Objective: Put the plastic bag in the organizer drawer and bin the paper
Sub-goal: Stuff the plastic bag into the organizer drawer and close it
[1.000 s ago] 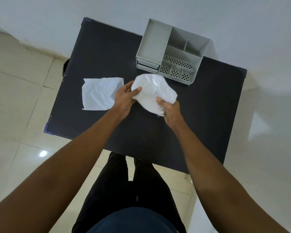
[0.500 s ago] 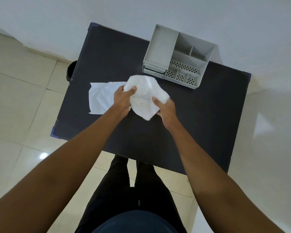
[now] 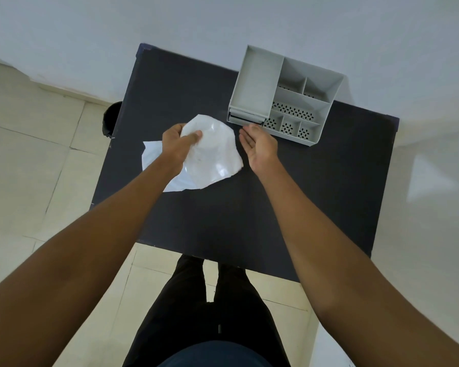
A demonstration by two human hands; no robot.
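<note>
The left hand (image 3: 179,144) gripped the bag (image 3: 212,152) at its far edge, fingers (image 3: 194,135) clamped on the plastic, holding it over the dark bench (image 3: 316,186). The paper (image 3: 151,154) lay flat on the bench beneath and left of those fingers. The right hand (image 3: 260,145) was empty, fingers (image 3: 245,128) apart, just right of the bag, their tips near the organizer (image 3: 284,96) and its drawer (image 3: 245,118). A dark bin (image 3: 112,119) stood on the floor far left of the fingers.

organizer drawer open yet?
Barely, if at all. The drawer front sits nearly flush under the organizer tray; the right hand reaches it, open. Nothing visibly inside.
</note>
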